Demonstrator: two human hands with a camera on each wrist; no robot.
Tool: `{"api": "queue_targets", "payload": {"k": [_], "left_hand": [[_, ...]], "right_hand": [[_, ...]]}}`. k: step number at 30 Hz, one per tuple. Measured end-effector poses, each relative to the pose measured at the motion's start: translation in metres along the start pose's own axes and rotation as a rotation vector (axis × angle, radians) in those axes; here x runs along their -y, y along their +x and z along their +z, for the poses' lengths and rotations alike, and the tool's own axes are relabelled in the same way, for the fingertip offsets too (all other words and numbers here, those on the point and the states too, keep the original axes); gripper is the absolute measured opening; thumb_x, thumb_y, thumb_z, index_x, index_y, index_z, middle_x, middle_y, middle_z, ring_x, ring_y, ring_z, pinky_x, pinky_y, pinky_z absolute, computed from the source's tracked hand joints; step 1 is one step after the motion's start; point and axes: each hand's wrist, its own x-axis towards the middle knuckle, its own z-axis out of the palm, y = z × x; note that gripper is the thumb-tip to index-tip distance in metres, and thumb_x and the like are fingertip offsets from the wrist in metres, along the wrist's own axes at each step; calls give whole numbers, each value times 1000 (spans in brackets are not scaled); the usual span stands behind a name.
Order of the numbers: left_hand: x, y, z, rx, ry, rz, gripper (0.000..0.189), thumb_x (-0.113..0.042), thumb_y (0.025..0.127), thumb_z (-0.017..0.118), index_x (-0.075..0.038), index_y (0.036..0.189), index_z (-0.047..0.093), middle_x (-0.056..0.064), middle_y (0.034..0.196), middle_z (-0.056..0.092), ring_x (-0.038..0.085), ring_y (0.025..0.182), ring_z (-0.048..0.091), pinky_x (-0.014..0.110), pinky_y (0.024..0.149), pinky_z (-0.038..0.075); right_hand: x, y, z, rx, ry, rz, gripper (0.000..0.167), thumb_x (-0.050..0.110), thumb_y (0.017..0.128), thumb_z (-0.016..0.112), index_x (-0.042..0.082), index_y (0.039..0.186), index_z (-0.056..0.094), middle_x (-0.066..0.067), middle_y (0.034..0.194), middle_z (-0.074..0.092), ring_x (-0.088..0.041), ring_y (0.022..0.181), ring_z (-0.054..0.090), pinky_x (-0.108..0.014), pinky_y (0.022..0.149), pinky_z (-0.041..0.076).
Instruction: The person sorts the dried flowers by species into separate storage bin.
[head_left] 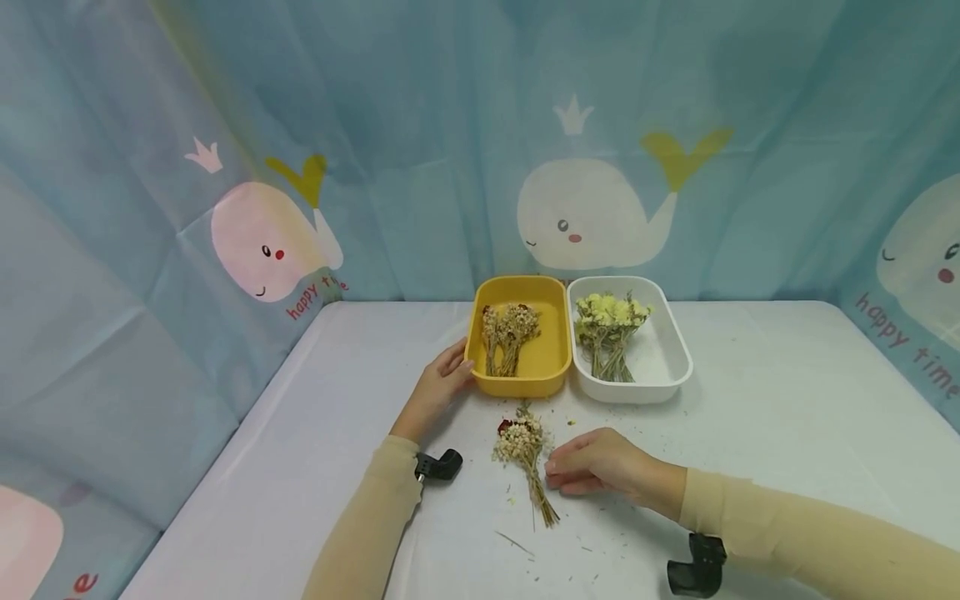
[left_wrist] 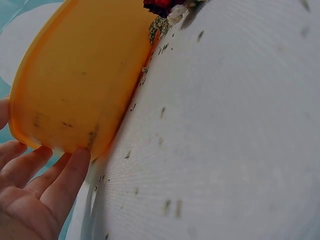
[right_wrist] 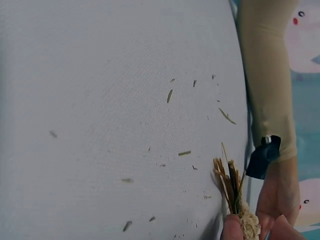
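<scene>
A bunch of dried flowers [head_left: 525,454] with small cream blooms and a dark red one lies on the white table, its stems toward the front. My right hand [head_left: 600,467] is just right of those stems, fingers bent, thumb and fingertips apart. In the right wrist view, the stem ends [right_wrist: 230,180] show beyond the fingertips [right_wrist: 232,227]. My left hand [head_left: 438,387] touches the left side of a yellow tray [head_left: 551,342]; in the left wrist view its extended fingers [left_wrist: 70,175] rest against the tray wall. Two similar dried bunches [head_left: 510,333] lie inside the yellow tray.
A white tray [head_left: 663,354] stands against the yellow one's right side and holds bunches of pale yellow flowers [head_left: 611,321]. Bits of stem [head_left: 515,544] are scattered on the table [head_left: 765,417]. A blue curtain [head_left: 420,167] with whale prints hangs behind.
</scene>
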Motion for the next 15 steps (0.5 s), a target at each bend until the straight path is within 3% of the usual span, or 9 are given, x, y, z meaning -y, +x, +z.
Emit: {"api": "queue_targets", "payload": {"k": [15], "left_hand": [[0, -1, 1, 6, -3, 8, 57, -19, 104, 54, -13, 156, 33, 14, 158, 40, 30, 142, 45, 44, 113, 47]], "right_hand": [[-6, 6, 11, 3, 48, 64, 22, 7, 90, 72, -7, 106, 71, -6, 88, 77, -15, 82, 73, -32, 81, 65]]}}
